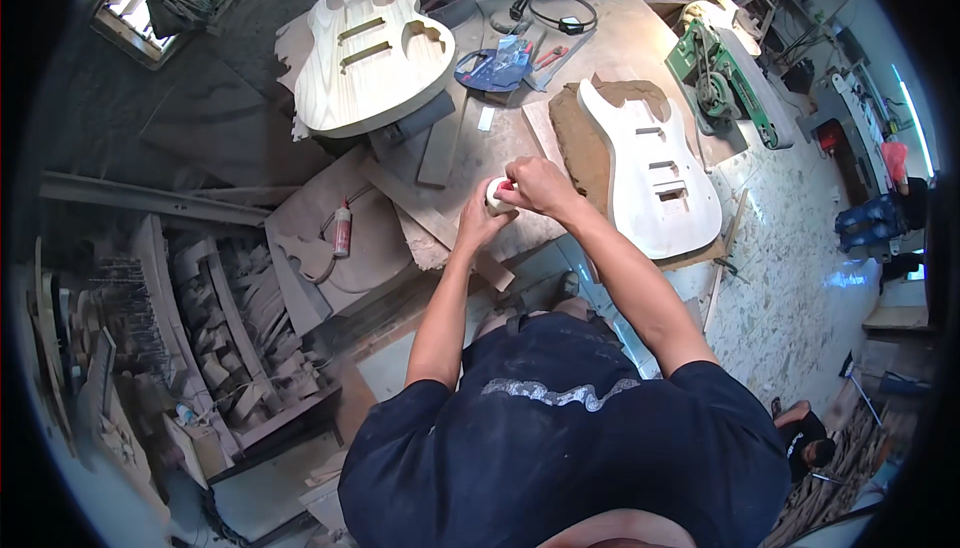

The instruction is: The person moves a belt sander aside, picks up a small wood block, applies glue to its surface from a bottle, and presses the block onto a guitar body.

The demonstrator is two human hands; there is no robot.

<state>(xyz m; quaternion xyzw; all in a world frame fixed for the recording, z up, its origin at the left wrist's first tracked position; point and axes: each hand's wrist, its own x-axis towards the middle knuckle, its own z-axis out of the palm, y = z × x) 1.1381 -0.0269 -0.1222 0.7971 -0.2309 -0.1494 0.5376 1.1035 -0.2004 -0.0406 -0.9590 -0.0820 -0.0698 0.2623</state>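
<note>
Close in front of me, over the near edge of the workbench [545, 233], both hands meet on a small white round object with a red part [494, 197]; its exact kind is hard to make out. My left hand [478, 225] wraps round its side. From above, my right hand [541, 186] pinches at the red part, fingers closed. Just right of my hands, a pale electric guitar body [648, 183] with cut-out cavities lies on a brown cloth-like sheet [588, 148]. Farther off to the left rests another unfinished wooden guitar body [375, 73], raised above the bench.
A green belt sander [712, 88] stands at the bench's far right. Beyond my hands are a blue bag [495, 66] and a coiled black cable [590, 10]. A red-and-white bottle [342, 230] stands left. Wood scraps [265, 298] fill a rack. A person [805, 440] is at lower right.
</note>
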